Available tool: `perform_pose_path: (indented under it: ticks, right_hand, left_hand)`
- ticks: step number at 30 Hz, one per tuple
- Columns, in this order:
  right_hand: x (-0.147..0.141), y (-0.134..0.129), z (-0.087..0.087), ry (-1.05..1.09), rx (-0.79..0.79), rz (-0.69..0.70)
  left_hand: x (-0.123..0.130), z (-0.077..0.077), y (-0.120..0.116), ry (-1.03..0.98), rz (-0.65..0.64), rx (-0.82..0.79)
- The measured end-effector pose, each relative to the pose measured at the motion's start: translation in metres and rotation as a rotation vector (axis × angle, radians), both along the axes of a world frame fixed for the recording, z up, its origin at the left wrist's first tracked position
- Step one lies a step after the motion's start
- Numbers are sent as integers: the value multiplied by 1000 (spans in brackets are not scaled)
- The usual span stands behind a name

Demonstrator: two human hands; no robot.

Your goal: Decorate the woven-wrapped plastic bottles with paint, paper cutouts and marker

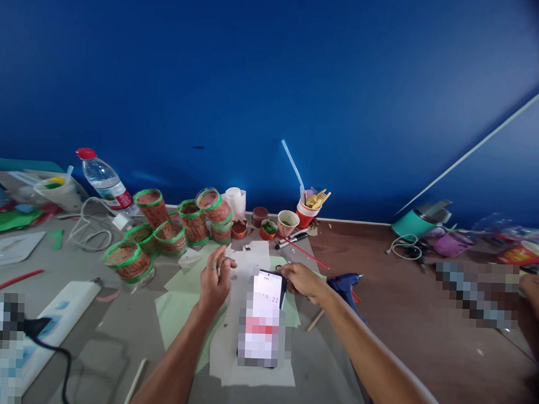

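Observation:
A lit phone (264, 319) lies in front of me on white paper sheets (228, 365), its screen partly blurred. My right hand (305, 281) is at the phone's upper right corner, fingers closed around something small and dark beside the phone's edge; I cannot make out what it is. To the left of the phone, my left hand (216, 279) hovers over the paper with loosely bent fingers apart, and nothing shows in it. Pale green paper (177, 316) spreads beneath the white sheets.
Several brown cups with green rims (128, 260) stand at the left, near a water bottle (108, 184). A blue glue gun (344, 287) lies right of my forearm. A power strip (60, 318) is front left. Another person's hand (535, 294) shows at far right.

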State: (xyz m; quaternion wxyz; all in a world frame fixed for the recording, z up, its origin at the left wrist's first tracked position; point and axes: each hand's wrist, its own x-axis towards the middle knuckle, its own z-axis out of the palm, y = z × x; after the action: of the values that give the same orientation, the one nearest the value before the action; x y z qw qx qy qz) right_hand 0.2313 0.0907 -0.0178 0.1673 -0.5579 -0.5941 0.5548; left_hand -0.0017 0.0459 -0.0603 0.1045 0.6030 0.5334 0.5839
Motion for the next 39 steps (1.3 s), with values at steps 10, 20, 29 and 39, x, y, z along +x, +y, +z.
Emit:
perform_pose_path:
  ticks: [10, 20, 29, 39]
  right_hand:
    - [-7, -3, 2, 129, -67, -83]
    - [17, -8, 12, 182, -49, -106]
    - [47, -10, 6, 130, -66, -164]
    - [61, -9, 0, 46, -72, -157]
  left_hand:
    - [-1, 2, -1, 26, -7, -11]
    - [0, 4, 0, 3, 6, -2]
    - [-9, 6, 4, 94, 104, -31]
    - [-15, -3, 12, 458, 231, -249]
